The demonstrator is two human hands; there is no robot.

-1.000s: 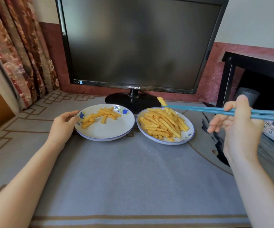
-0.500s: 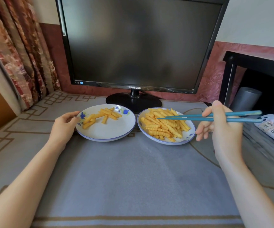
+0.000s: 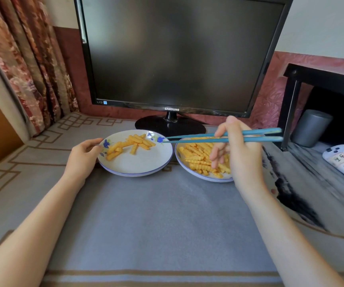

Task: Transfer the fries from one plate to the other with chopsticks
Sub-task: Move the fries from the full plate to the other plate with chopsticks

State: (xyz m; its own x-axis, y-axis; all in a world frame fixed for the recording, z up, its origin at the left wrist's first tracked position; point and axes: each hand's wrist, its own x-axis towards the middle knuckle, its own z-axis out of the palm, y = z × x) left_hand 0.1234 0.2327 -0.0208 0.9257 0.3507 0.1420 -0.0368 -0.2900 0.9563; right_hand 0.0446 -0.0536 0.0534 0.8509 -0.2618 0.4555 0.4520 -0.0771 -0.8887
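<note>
Two white plates with blue rims stand side by side on the grey cloth. The left plate (image 3: 138, 172) holds a few crinkle fries (image 3: 134, 145) at its far side. A large heap of fries (image 3: 196, 156) fills the right plate (image 3: 200, 177). My left hand (image 3: 82, 160) grips the left plate's left rim. My right hand (image 3: 243, 160) hovers over the right plate and holds blue chopsticks (image 3: 191, 137) level, pointing left. Their tips are slightly apart over the left plate's right rim. I see no fry between them.
A black monitor (image 3: 177, 54) on a round stand (image 3: 170, 126) rises just behind the plates. At right are a black shelf (image 3: 291, 112), a grey cylinder (image 3: 311, 127) and a white controller (image 3: 342, 160). A floral curtain (image 3: 22, 69) hangs at left.
A second ago the chopsticks held a fry above the right plate. My right hand has moved left, the tips now reach the left plate, and no fry shows in them.
</note>
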